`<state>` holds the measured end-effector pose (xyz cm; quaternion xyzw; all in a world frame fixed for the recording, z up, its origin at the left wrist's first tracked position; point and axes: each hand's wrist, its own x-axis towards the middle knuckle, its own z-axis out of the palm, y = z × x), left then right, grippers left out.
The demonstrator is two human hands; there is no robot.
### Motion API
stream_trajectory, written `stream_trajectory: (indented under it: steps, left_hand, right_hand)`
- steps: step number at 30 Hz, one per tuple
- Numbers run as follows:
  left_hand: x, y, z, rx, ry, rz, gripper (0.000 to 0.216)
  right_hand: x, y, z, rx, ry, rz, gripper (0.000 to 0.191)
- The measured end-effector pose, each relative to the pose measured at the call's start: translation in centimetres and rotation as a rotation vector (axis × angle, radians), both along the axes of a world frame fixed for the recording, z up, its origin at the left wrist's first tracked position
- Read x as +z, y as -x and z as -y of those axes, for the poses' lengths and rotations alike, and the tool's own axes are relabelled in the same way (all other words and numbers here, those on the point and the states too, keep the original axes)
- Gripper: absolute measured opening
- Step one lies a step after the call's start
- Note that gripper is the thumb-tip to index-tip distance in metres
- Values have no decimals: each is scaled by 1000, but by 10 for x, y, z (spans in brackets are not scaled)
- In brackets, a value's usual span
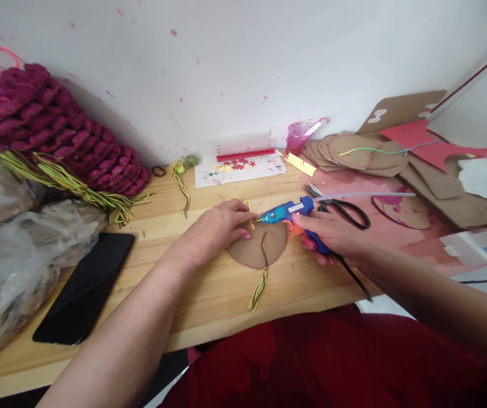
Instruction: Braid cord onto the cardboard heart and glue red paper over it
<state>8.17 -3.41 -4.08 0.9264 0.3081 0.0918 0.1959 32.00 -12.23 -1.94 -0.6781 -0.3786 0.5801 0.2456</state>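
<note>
My right hand [326, 232] is wrapped around a blue hot glue gun [288, 211] with an orange trigger and a long translucent glue stick in its back. Its nozzle points left, at a small yellow cord loop [250, 218] near the upper edge of a round cardboard disc [247, 252]. The fingers of my left hand [224, 224] are closed on this cord and rest against the disc's upper left. A dark cord with a yellow-green tassel [259, 289] lies across the disc, the tassel hanging over its lower edge onto the wooden table.
Black-handled scissors [349, 209] lie right of the glue gun, before stacked cardboard discs [349, 150]. Behind are a paper with star stickers [238, 170] and a pink-stained cup [298, 136]. At left are a magenta piñata-like piece [64, 124], a plastic bag [26, 255] and a phone [85, 289].
</note>
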Motion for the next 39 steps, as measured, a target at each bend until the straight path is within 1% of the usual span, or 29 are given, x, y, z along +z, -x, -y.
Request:
stream_trajectory:
  steps: [5, 10, 14, 17, 23, 25, 29, 34, 39]
  left_hand:
    - [5, -2, 3, 29, 37, -15, 35]
    - [4, 0, 4, 42, 49, -2, 34]
    - [6, 0, 6, 76, 64, -79, 34]
    - [8, 0, 6, 97, 58, -130, 37]
    - [7, -1, 4, 94, 62, -189, 43]
    - [7, -1, 4, 92, 60, -195, 44]
    - [8, -2, 4, 103, 68, -198, 45]
    - [9, -2, 5, 111, 67, -201, 45]
    - [9, -3, 5, 115, 59, -229, 46]
  right_hand:
    - [2, 2, 0, -8, 3, 8, 28]
    - [2, 2, 0, -16, 28, -8, 32]
    - [2, 1, 0, -14, 3, -7, 32]
    - [1, 0, 1, -3, 14, 2, 31]
    - [0, -3, 6, -33, 21, -39, 23]
    - [0, -3, 6, -37, 16, -66, 25]
    - [1, -2, 2, -1, 16, -75, 33]
    - [2, 1, -4, -18, 46, -68, 31]
    - [-2, -1, -4, -18, 36, -71, 29]
